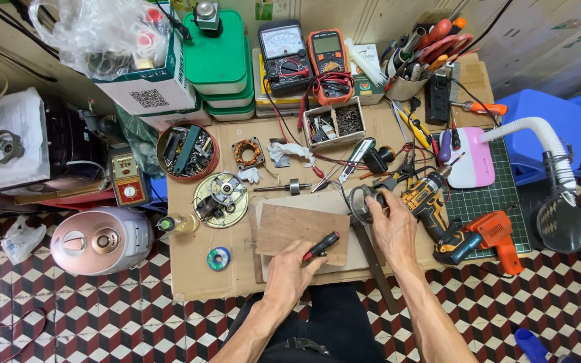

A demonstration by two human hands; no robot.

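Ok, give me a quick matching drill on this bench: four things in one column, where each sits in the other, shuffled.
Things:
1. red and black screwdriver
2. cordless drill
3. round tin of parts
4. magnifier lamp

Places:
A. far right, on a white flexible neck
B. in the left hand, over the wooden board
C. just right of the right hand
D. left of the copper-wound coil

Pairs: 1-B, 2-C, 3-D, 4-A
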